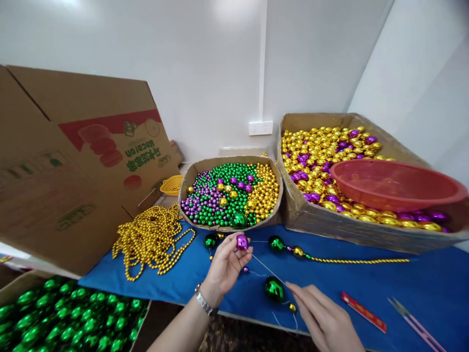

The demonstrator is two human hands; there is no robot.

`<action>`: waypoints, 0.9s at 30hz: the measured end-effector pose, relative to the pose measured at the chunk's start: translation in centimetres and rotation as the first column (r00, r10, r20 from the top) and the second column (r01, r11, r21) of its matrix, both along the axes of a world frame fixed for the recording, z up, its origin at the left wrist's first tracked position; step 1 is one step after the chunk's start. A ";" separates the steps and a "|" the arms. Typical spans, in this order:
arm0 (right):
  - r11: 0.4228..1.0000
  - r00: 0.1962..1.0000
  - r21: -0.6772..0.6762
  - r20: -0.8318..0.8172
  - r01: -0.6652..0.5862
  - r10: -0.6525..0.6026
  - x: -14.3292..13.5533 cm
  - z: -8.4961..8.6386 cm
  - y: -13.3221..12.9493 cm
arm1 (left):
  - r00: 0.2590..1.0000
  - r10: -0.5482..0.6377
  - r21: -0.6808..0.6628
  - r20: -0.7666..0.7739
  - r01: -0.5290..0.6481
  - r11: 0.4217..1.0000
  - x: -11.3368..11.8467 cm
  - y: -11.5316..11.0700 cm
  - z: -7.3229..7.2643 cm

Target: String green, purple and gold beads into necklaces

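Observation:
My left hand (pixel 227 261), with a metal watch at the wrist, pinches a shiny purple bead (pixel 242 242) above the blue cloth. A pale string (pixel 266 268) runs from that bead down to my right hand (pixel 322 313), whose fingers are closed on it. Between the hands lies a large green bead (pixel 274 288), with a small gold bead (pixel 292 307) beside it. Behind my left hand, another green bead (pixel 210 241) rests on the cloth. A strung piece with a green bead (pixel 276 244), a gold bead (pixel 297 252) and a gold bead chain (pixel 361 260) stretches to the right.
Ahead stands a box of small beads (pixel 220 228); a larger box (pixel 330 225) of gold and purple beads carries a red basin (pixel 399 183). Gold bead strands (pixel 150 239) and a carton (pixel 84 171) are left, green beads (pixel 73 313) below. Thread snips (pixel 417 325) lie right.

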State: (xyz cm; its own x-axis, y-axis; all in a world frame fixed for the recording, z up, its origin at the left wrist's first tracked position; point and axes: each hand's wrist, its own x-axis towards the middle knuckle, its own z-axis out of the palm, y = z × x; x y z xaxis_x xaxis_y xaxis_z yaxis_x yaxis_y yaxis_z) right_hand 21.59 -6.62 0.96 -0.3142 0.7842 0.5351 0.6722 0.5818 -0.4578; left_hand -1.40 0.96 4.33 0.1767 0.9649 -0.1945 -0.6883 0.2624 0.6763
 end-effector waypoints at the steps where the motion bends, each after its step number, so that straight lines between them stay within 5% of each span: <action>1: 1.000 1.000 0.002 0.011 0.008 -0.008 0.0 -0.2 0.0 | 1.000 0.007 0.004 -0.007 -0.007 1.000 0.1 0.0 0.1; 9: 0.996 0.997 0.069 0.048 0.062 -0.065 -0.4 0.0 0.1 | 0.980 0.118 0.143 -0.158 -0.095 0.985 0.5 -0.5 0.6; 17: 0.998 0.996 0.033 0.071 0.052 -0.054 -1.0 -0.3 0.1 | 0.963 0.095 0.201 -0.252 -0.044 0.979 1.1 -1.1 0.4; 23: 0.994 0.993 0.033 0.057 0.100 -0.102 0.3 0.4 0.0 | 0.933 0.290 0.265 -0.213 -0.230 0.936 -1.8 0.4 1.6; 27: 0.996 0.995 0.014 0.037 0.092 -0.092 0.2 0.8 -0.2 | 0.930 0.284 0.283 -0.235 -0.214 0.935 -4.1 0.6 1.7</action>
